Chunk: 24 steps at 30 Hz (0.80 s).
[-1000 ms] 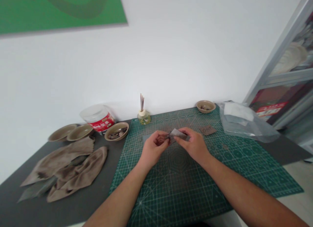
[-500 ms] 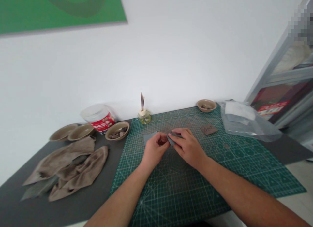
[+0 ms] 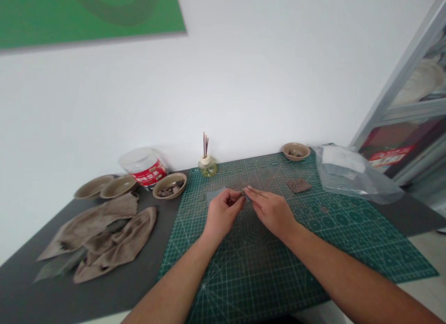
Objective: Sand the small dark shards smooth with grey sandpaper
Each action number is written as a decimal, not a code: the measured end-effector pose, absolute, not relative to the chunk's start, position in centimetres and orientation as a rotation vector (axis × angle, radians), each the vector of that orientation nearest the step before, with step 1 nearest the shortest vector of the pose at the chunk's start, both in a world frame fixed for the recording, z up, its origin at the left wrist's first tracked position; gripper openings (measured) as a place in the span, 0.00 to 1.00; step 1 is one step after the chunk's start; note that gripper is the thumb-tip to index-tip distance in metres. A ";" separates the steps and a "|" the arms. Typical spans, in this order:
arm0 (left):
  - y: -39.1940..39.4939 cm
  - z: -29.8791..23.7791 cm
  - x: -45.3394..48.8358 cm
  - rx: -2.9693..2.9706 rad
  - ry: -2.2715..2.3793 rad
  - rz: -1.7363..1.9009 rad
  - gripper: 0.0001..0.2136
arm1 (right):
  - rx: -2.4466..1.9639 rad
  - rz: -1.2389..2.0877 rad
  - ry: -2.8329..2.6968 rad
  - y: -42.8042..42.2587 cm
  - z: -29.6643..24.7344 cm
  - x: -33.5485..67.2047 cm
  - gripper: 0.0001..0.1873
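Grey abrasive sheet (image 3: 214,195) clamped between curled left hand (image 3: 222,213) and fingertips of right hand (image 3: 270,212), over green cutting mat (image 3: 265,268); shards (image 3: 169,191) left in tan bowl (image 3: 178,176) beside mat.

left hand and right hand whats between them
In the head view, a small grey piece lies between the left hand and the right hand, at their fingertips, above the green cutting mat.

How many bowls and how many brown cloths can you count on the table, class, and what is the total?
Bowls: 4
Brown cloths: 2
Total: 6
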State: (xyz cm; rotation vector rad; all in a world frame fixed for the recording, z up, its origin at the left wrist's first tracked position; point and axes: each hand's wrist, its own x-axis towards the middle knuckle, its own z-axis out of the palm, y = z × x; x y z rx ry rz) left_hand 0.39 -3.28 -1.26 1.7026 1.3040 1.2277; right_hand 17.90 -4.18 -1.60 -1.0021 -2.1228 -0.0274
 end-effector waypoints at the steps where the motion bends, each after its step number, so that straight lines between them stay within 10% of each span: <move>1: -3.3 -1.2 0.4 1.707 1.308 1.229 0.04 | -0.987 -0.021 -2.117 -4.1 -1.5 17.9 0.21; 24: -3.7 -0.4 1.0 1.547 1.104 1.385 0.07 | -1.112 0.343 -1.871 -3.2 -2.0 18.1 0.20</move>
